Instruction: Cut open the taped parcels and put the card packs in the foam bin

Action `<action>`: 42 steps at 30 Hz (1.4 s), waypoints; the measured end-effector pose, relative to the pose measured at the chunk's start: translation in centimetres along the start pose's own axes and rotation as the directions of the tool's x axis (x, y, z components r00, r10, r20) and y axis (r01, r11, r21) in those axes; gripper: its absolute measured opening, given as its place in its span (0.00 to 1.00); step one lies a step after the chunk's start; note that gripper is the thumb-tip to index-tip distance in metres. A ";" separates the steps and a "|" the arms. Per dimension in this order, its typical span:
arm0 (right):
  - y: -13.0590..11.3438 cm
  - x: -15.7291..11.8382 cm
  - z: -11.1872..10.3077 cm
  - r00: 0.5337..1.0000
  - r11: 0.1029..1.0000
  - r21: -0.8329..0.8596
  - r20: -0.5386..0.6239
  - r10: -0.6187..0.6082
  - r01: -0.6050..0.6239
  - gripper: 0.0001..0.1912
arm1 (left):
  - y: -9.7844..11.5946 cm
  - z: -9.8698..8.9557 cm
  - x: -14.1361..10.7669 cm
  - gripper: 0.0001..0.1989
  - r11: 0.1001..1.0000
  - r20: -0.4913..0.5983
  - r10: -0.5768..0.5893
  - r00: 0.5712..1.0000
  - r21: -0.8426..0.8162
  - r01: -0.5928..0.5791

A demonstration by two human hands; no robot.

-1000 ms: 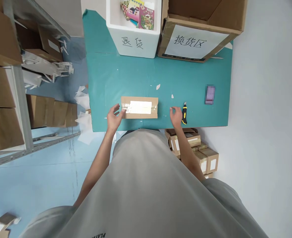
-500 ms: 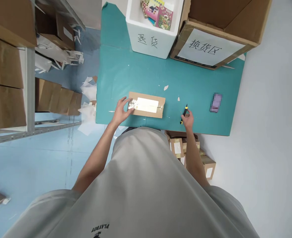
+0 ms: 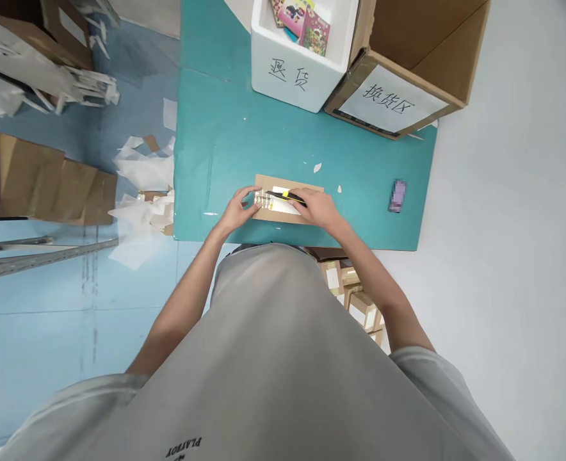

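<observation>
A slim cardboard box (image 3: 290, 218) with a white label and shiny tape lies flat near the front edge of the teal table. My left hand (image 3: 239, 209) grips its left end, thumb on the near side and fingers on the far side. Above the label, my right hand (image 3: 317, 206) is closed round a black and yellow utility knife (image 3: 285, 194), whose tip points left toward the taped end. Whether the blade touches the box I cannot tell. Part of the label is hidden under my right hand.
A white bin (image 3: 297, 83) holding colourful booklets and a large open carton (image 3: 388, 105) stand at the back of the teal table (image 3: 216, 141). A blurred purple item (image 3: 397, 196) lies at the right. Paper scraps (image 3: 141, 169) and cartons (image 3: 47, 182) are on the left.
My right hand has carried the utility knife left from the bare table to above the box. My left hand stays at the box's left end. The view has shifted slightly.
</observation>
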State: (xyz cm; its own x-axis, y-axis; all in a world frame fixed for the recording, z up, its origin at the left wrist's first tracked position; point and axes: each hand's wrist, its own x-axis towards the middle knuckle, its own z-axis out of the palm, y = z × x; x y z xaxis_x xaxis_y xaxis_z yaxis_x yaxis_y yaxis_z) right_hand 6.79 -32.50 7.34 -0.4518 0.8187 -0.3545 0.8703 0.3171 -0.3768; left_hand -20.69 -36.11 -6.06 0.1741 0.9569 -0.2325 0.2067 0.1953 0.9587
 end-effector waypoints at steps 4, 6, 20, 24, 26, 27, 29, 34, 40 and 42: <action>-3.5 1.8 -0.5 0.988 0.958 -0.282 0.156 -0.004 0.049 0.27 | -1.3 0.0 0.2 0.31 0.994 0.047 -0.015 0.999 -0.112 0.020; -4.6 2.3 -0.6 0.982 0.931 -0.362 0.188 0.013 0.057 0.27 | -1.8 0.2 0.3 0.32 0.988 0.065 -0.012 0.998 -0.152 0.022; -7.2 2.6 -1.1 0.968 0.878 -0.478 0.219 0.120 -0.001 0.24 | -2.6 0.2 0.7 0.32 0.983 0.092 0.013 0.996 -0.182 0.004; -7.6 2.7 -1.5 0.968 0.878 -0.478 0.230 0.102 0.021 0.23 | -2.5 0.2 0.6 0.32 0.982 0.094 0.020 0.995 -0.188 -0.002; -7.4 2.7 -1.7 0.967 0.874 -0.484 0.240 0.091 0.038 0.22 | -2.5 0.2 0.6 0.32 0.983 0.089 0.019 0.996 -0.184 -0.002; -7.1 2.6 -1.8 0.966 0.871 -0.489 0.242 0.086 0.045 0.22 | -2.5 0.2 0.5 0.33 0.983 0.082 0.015 0.997 -0.184 0.000; -6.4 2.5 -2.0 0.966 0.867 -0.495 0.247 0.080 0.055 0.22 | -2.5 0.3 0.4 0.33 0.983 0.072 0.005 0.997 -0.185 0.008; -3.6 1.4 -2.6 0.961 0.871 -0.487 0.264 0.078 0.063 0.21 | -2.0 0.3 0.1 0.34 0.986 0.053 -0.025 0.998 -0.165 0.033; 3.0 -2.7 -4.0 0.956 0.871 -0.490 0.266 0.124 0.023 0.21 | -0.7 0.8 0.0 0.34 0.989 -0.037 -0.058 0.998 -0.139 0.052; 5.8 -4.4 -4.3 0.955 0.877 -0.481 0.256 0.148 -0.007 0.21 | -0.4 1.3 -0.1 0.34 0.990 -0.068 -0.074 0.995 -0.127 0.065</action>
State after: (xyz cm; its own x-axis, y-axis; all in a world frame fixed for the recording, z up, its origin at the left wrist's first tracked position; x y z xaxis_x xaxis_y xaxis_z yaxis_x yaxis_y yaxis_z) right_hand 14.65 -32.18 10.38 -0.3527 0.7064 -0.6136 0.8605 0.5025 0.0839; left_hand -19.48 -36.54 -6.60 0.0926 0.9522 -0.2910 0.0935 0.2826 0.9547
